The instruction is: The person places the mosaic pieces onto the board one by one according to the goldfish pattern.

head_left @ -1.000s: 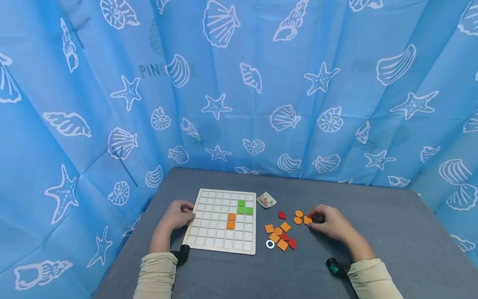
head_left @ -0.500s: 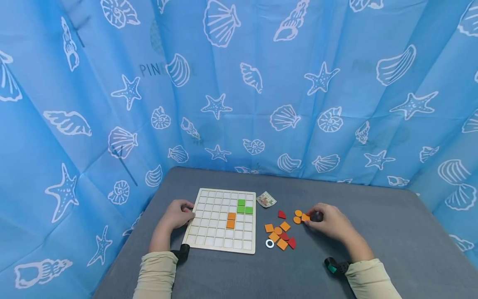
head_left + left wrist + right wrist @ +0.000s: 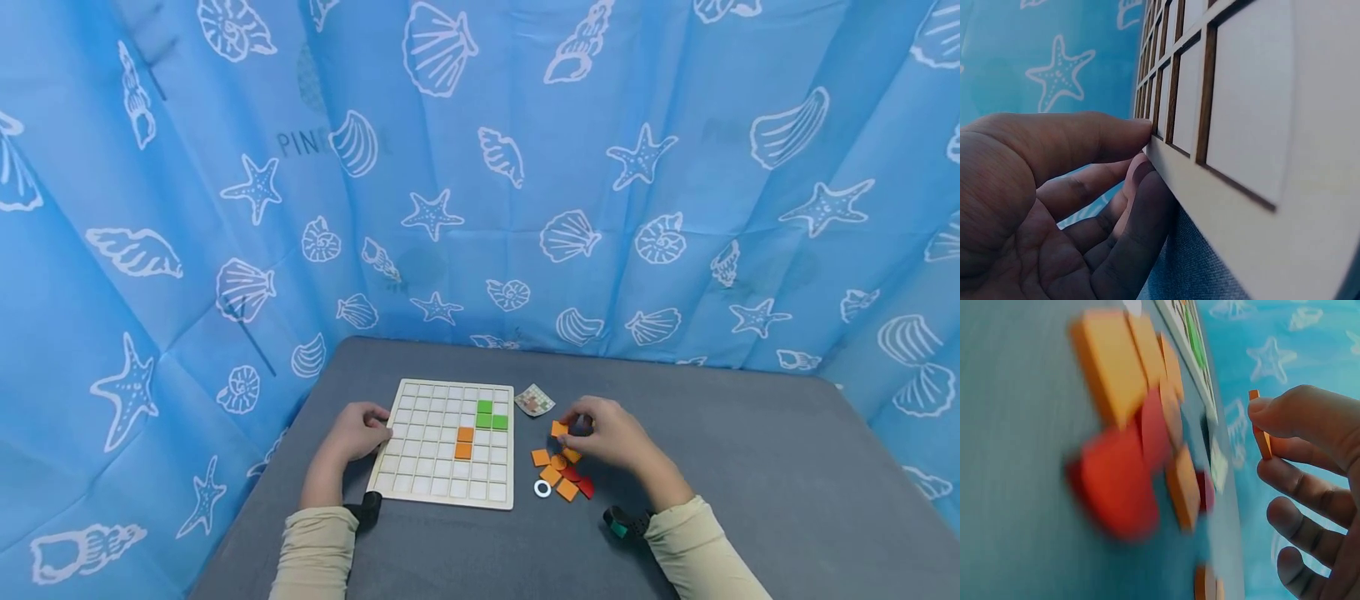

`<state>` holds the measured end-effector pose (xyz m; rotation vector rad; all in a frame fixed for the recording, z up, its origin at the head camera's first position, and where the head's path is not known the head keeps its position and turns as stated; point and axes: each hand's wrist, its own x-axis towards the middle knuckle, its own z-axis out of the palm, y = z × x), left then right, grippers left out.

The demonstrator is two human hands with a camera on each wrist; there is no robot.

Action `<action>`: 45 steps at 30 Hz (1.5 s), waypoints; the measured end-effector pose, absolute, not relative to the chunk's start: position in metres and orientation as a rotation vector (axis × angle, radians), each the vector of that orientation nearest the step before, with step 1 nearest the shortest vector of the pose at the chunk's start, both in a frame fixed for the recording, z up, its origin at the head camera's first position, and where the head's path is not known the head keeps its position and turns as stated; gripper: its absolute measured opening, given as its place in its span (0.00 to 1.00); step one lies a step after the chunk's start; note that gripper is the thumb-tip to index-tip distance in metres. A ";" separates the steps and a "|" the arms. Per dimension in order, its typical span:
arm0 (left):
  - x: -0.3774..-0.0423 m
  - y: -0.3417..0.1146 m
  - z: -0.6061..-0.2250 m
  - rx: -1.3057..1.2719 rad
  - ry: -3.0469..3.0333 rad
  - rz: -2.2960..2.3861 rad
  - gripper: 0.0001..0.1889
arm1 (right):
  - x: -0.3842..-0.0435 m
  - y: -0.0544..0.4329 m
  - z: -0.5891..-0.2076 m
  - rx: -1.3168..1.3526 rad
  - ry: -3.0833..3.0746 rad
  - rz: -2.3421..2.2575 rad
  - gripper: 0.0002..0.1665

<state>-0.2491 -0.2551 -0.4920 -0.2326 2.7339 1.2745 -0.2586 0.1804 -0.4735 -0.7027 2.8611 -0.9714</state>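
My right hand (image 3: 611, 435) pinches an orange square tile (image 3: 559, 428) between thumb and fingertips, raised over the loose pieces. In the right wrist view the held tile (image 3: 1261, 434) shows edge-on; the other fingers are loosely curled. My left hand (image 3: 358, 432) grips the left edge of a white grid board (image 3: 429, 492). Its thumb (image 3: 1116, 134) lies on the rim, with fingers at the side and underneath. On the board, several green squares (image 3: 484, 419) form an L near the upper right, and two orange squares (image 3: 463, 451) stand one below the other.
Right of the board lie several loose orange squares (image 3: 567, 490), red quarter pieces (image 3: 586, 487) and a white ring (image 3: 542, 489). A small picture card (image 3: 535, 401) lies by the board's upper right corner. A blue shell-print curtain (image 3: 450, 275) hangs behind the grey table (image 3: 750, 467).
My right hand has picked up the orange square beside the orange discs and carried it left toward the board. My left hand has stayed at the board's edge.
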 end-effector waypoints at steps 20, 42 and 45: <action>-0.248 -0.253 -0.491 -0.251 2.731 1.267 0.17 | -0.240 0.064 -0.484 -1.028 2.724 -0.885 0.08; -0.250 -0.254 -0.490 -0.245 2.725 1.284 0.17 | -0.241 0.039 -0.493 -1.040 2.721 -0.851 0.09; -0.250 -0.254 -0.491 -0.245 2.724 1.279 0.18 | -0.240 0.039 -0.492 -1.045 2.719 -0.841 0.09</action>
